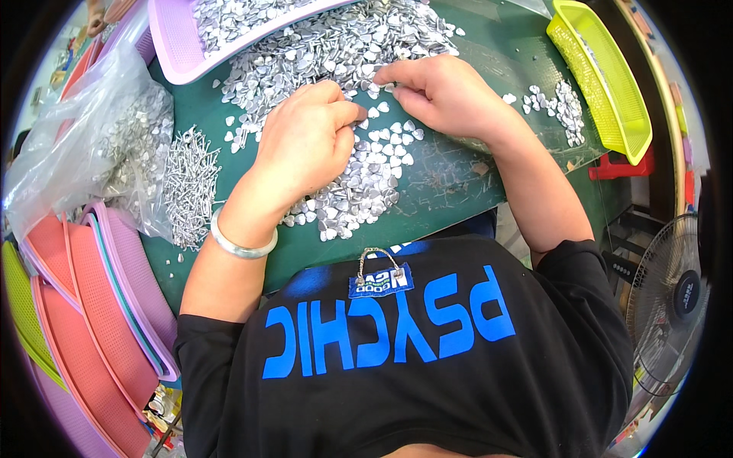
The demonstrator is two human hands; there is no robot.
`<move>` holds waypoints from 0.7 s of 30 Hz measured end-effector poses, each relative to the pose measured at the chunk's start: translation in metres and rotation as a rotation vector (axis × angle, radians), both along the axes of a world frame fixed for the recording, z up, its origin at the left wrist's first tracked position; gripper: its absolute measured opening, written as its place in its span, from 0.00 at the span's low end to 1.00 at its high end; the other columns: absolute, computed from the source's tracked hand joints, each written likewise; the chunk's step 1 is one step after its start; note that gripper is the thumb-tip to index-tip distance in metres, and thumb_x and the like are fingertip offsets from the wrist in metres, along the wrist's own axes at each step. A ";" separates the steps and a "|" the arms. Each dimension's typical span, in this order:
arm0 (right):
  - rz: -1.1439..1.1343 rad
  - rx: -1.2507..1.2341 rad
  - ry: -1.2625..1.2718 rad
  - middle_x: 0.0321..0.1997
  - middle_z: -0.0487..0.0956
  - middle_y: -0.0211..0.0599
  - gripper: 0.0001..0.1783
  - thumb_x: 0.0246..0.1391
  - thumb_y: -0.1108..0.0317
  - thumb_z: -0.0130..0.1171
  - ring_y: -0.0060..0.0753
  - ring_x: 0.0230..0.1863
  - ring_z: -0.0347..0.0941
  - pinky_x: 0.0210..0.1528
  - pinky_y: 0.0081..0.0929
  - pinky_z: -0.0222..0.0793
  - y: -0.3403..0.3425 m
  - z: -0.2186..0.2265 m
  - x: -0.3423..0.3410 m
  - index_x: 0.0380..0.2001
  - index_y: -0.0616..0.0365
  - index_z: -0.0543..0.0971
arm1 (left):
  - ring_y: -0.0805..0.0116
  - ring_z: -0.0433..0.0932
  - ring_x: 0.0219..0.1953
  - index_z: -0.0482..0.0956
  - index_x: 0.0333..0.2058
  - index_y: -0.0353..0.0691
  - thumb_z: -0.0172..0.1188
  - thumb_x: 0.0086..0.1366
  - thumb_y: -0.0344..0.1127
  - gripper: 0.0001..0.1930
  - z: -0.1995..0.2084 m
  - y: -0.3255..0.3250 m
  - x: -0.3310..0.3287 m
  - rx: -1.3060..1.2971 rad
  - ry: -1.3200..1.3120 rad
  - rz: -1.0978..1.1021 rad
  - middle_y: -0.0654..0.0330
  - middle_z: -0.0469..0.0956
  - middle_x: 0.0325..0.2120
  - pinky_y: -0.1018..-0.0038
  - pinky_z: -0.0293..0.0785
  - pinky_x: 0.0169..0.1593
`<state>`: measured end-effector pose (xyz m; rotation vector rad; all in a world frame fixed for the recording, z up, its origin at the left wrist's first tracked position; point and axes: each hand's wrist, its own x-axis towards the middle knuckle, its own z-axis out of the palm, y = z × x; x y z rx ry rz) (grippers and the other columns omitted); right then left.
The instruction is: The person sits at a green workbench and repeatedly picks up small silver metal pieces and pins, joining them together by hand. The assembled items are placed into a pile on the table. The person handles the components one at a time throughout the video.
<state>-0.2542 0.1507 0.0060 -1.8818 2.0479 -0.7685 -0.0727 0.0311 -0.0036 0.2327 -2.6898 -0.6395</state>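
Note:
Small silver heart-shaped pieces (343, 53) are heaped across the far middle of the green table (450, 175). A looser spread of silver hearts (357, 200) lies nearer to me. My left hand (309, 137) rests between the heap and this spread, palm down. Its fingers are curled, the tips mostly hidden, and I cannot make out what is in them. My right hand (445, 95) is at the heap's near edge, its index fingertip on the hearts. The thumb stands a little apart from that finger, and the other fingers are folded under.
A purple basket (177, 49) holds hearts at the back. Left are a clear plastic bag (99, 130) of metal pieces, a pile of silver pins (191, 183) and stacked baskets (92, 298). Right are a small heart pile (569, 114), a yellow-green basket (611, 99) and a fan (672, 298).

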 end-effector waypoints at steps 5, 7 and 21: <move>0.064 0.077 0.007 0.26 0.80 0.41 0.12 0.47 0.68 0.55 0.47 0.30 0.76 0.35 0.39 0.72 0.000 -0.004 -0.004 0.36 0.49 0.81 | 0.56 0.74 0.31 0.81 0.35 0.39 0.52 0.52 0.23 0.12 0.002 0.002 -0.003 0.018 0.011 0.060 0.56 0.72 0.25 0.65 0.72 0.35; 0.045 0.064 -0.028 0.26 0.80 0.41 0.12 0.47 0.68 0.55 0.46 0.30 0.76 0.35 0.39 0.72 0.001 -0.001 -0.004 0.36 0.49 0.81 | 0.56 0.74 0.30 0.81 0.36 0.39 0.52 0.52 0.23 0.13 0.001 0.003 -0.004 -0.024 0.016 0.072 0.56 0.72 0.25 0.65 0.71 0.35; -0.003 0.037 0.061 0.26 0.80 0.38 0.09 0.49 0.64 0.57 0.46 0.31 0.77 0.35 0.38 0.72 -0.005 -0.007 0.004 0.34 0.48 0.81 | 0.57 0.74 0.34 0.82 0.32 0.43 0.55 0.51 0.28 0.10 0.004 0.006 -0.004 -0.046 -0.043 0.008 0.59 0.72 0.26 0.62 0.73 0.37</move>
